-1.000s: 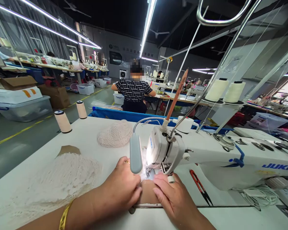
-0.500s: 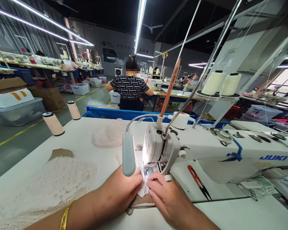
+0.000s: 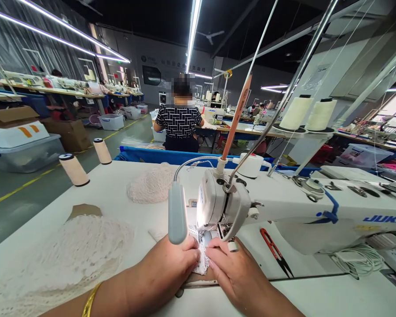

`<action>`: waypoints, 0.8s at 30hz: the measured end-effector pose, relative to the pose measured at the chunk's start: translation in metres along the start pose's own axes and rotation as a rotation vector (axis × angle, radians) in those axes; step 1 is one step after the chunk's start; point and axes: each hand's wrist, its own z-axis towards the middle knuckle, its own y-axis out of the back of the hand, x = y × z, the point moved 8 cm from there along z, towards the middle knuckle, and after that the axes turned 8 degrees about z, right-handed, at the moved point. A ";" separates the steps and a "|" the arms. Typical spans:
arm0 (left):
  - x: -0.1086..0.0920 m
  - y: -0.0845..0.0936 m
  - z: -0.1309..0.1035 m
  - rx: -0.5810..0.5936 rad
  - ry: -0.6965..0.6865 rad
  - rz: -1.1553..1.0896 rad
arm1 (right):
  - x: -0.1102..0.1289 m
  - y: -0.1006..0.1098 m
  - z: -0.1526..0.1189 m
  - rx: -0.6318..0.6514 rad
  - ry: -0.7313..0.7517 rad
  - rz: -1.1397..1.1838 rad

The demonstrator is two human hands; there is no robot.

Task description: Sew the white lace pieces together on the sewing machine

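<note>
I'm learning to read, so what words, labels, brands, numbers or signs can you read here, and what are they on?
"JUKI", blue, on the sewing machine.
"JUKI", small, on the machine ahead.
Too small or blurred: the wall writing, the marks on the pencil and pillar paper, and the sewing machine's other lettering.

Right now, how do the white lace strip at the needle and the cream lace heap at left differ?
The white lace strip shows as a small, brightly lit patch between left hand and right hand; the cream lace heap spreads wide, in dimmer light. The strip looks flat; the heap is loosely bunched. Both show openwork holes.
</note>
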 end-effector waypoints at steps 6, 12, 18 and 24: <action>0.002 -0.008 -0.005 0.005 0.002 -0.027 | 0.001 0.001 -0.001 0.000 -0.023 -0.029; -0.001 -0.005 -0.004 -0.021 0.005 0.011 | -0.001 0.000 -0.001 0.011 -0.025 -0.043; 0.000 0.000 -0.001 -0.074 0.001 0.039 | -0.002 -0.002 0.000 0.013 -0.044 -0.081; -0.009 0.012 -0.002 -0.118 -0.057 -0.008 | -0.001 0.000 0.000 -0.016 -0.042 -0.072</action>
